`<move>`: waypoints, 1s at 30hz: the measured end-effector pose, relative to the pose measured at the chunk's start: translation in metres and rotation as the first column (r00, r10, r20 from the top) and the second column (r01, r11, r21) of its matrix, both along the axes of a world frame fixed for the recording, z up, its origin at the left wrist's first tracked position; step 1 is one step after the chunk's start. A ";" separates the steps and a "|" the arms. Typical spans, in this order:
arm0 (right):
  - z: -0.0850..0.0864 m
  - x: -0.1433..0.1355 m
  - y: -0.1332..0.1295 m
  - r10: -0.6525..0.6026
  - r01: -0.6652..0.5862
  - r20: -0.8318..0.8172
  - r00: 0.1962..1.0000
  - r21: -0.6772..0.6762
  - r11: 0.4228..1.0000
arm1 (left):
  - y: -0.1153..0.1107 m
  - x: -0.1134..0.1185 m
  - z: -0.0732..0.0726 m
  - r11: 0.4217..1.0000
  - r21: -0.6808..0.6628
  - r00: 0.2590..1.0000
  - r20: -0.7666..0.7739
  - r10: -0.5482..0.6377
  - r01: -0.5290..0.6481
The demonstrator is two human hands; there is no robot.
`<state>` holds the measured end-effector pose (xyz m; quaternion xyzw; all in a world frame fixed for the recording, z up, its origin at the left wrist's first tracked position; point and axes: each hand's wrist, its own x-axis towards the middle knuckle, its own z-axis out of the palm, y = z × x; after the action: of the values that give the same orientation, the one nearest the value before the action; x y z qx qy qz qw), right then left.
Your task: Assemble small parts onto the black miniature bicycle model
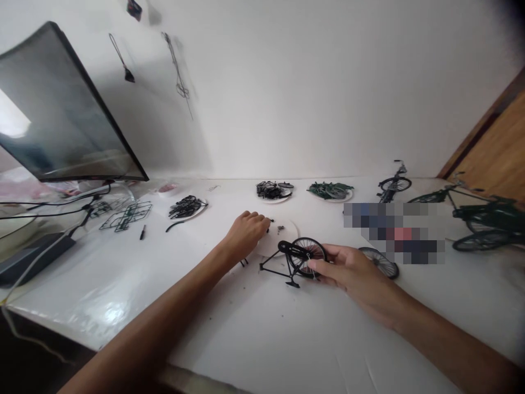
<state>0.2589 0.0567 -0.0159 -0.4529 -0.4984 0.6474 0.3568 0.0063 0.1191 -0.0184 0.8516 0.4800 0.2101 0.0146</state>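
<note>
**Bike frame in right hand, left hand at the plate**

We have the black model bike frame (279, 270) in front of us, low over the worktop (262, 339), in our right hand (348, 268). Those fingers are closed on it at the fitted wheel (318, 254): thumb on the near side by the hub, the others behind. Bare end of the frame points left. Can't tell if it touches the worktop.

Our left hand (248, 232) is over the left edge of the white plate (290, 231), back of the hand up, fingers curled. Can't tell how far open they are or whether they grip anything; a small black part (271, 220) shows just beside the fingertips. Small metal hardware (280, 229) sits on that plate.

Nearby: loose wheel (381, 262) just right of our right hand. Plates of black parts (274, 191) and green parts (330, 190) are at the back, screwdriver (143, 232) off left.
</note>
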 end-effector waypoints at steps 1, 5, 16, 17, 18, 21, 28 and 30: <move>-0.001 0.000 0.001 0.001 -0.001 -0.008 1.000 -0.005 1.000 | 0.001 -0.002 0.000 1.000 -0.011 0.999 0.048 0.009 -0.009; -0.003 0.001 0.003 -0.004 0.002 -0.068 0.998 -0.029 1.000 | -0.003 -0.012 0.007 0.997 -0.073 0.952 0.300 0.055 -0.035; 0.001 0.002 0.007 -0.082 0.066 -0.270 0.959 -0.068 0.996 | -0.076 0.027 0.043 0.952 -0.277 0.614 0.776 0.142 0.130; 0.001 0.001 0.006 -0.087 0.073 -0.279 0.956 -0.063 0.995 | -0.085 0.033 0.044 0.952 -0.285 0.552 0.814 0.179 0.112; 0.001 0.001 0.004 -0.089 0.076 -0.289 0.953 -0.057 0.995 | -0.095 0.039 0.044 0.955 -0.282 0.508 0.838 0.198 0.093; 0.002 -0.001 0.000 -0.085 0.075 -0.316 0.945 -0.044 0.996 | -0.118 0.053 0.041 0.938 -0.340 0.535 0.805 0.256 0.063; 0.002 -0.007 -0.012 -0.074 0.051 -0.348 0.934 -0.073 0.996 | -0.149 0.078 0.022 0.912 -0.406 0.430 0.815 0.387 -0.051; 0.001 -0.009 -0.014 -0.078 0.049 -0.352 0.933 -0.089 0.995 | -0.155 0.088 0.011 0.896 -0.442 0.357 0.832 0.425 -0.035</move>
<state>0.2495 0.0425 -0.0148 -0.3584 -0.3851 0.7257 0.4434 0.0939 -0.0361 -0.0076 0.4985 0.5370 0.5533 0.3962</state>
